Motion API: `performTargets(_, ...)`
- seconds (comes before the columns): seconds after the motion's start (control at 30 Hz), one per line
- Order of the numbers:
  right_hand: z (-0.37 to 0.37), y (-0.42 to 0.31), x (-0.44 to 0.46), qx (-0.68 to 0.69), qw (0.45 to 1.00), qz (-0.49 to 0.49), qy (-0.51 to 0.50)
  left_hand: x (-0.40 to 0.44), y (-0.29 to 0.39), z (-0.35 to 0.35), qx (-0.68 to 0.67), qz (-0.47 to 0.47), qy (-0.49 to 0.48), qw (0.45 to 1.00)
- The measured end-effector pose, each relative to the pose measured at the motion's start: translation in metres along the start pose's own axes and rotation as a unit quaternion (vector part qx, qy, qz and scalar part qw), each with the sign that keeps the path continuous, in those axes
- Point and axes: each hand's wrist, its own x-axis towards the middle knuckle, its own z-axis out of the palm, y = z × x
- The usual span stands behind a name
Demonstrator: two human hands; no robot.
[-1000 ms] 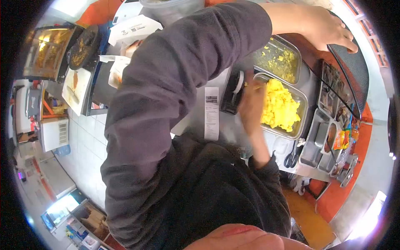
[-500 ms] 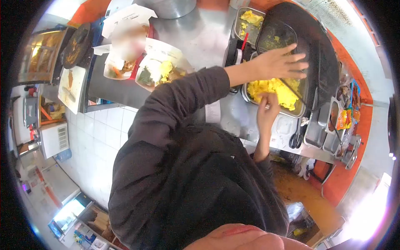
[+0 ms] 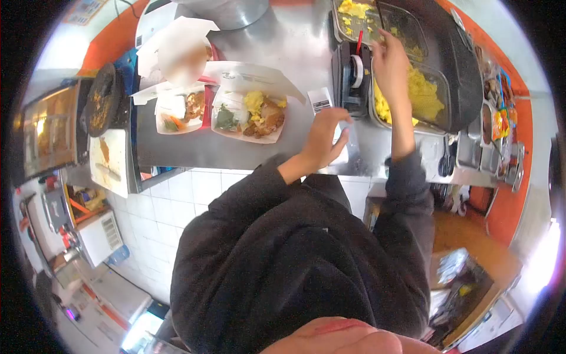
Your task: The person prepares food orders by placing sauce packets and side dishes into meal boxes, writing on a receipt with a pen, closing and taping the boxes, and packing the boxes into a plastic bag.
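Note:
My left hand [image 3: 322, 139] is over a paper receipt [image 3: 319, 99] at the counter's front edge, thumb and index finger apart. Above a black device with a white ring [image 3: 356, 72], my right hand [image 3: 391, 66] reaches toward the metal trays, its fingers spread near a thin dark rod. A tray of yellow food [image 3: 383, 109] lies beside my right wrist, partly under a dark mesh cover [image 3: 463, 82]. Behind it, a second tray [image 3: 342, 29] holds scraps of yellow food. To the left, an open white box [image 3: 277, 138] holds yellow food, greens and browned pieces.
Another open box [image 3: 162, 128] of food stands at left, behind it a blurred box [image 3: 177, 32] and a large metal pot [image 3: 236, 15]. Farther left are a cutting board [image 3: 109, 171] and a black pan [image 3: 101, 100]. Black scissors [image 3: 446, 158] and small metal pans [image 3: 469, 151] sit at right.
My left hand has moved from above the trays back to the receipt. My right hand has risen from the yellow food toward the rear tray. The mesh cover now lies lower over the trays.

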Motion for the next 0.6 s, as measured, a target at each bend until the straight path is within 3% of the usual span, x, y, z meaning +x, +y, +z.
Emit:
performTargets(0.03, 0.036, 0.037, 0.016, -0.142, 0.989, 0.001, -0.029, -0.017, -0.01, 0.0, 0.049, -0.006, -0.053, 0.997)
performTargets(0.07, 0.048, 0.05, 0.024, -0.204, 0.97, 0.013, -0.131, -0.033, -0.019, 0.0, 0.099, -0.009, -0.102, 0.99)
performTargets(0.13, 0.058, 0.052, 0.032, -0.18, 0.972, 0.037, -0.147, -0.055, -0.029, -0.004, 0.154, -0.024, -0.163, 0.974)
performTargets(0.3, 0.064, 0.061, 0.03, -0.106, 0.983, 0.029, -0.144, -0.067, -0.059, -0.014, 0.172, -0.024, -0.157, 0.972)
performTargets(0.33, 0.062, 0.063, 0.029, -0.073, 0.977, 0.03, -0.197, -0.065, -0.064, -0.017, 0.174, -0.021, -0.167, 0.97)
performTargets(0.43, 0.058, 0.061, 0.023, -0.039, 0.974, -0.019, -0.221, -0.064, -0.085, -0.018, 0.178, 0.0, -0.169, 0.97)
performTargets(0.57, 0.041, 0.025, 0.014, -0.019, 0.997, -0.001, -0.068, -0.064, -0.087, -0.02, 0.174, -0.031, -0.104, 0.979)
performTargets(0.6, 0.034, 0.014, 0.002, 0.009, 1.0, -0.009, 0.026, -0.064, -0.086, -0.021, 0.185, -0.035, -0.084, 0.978)
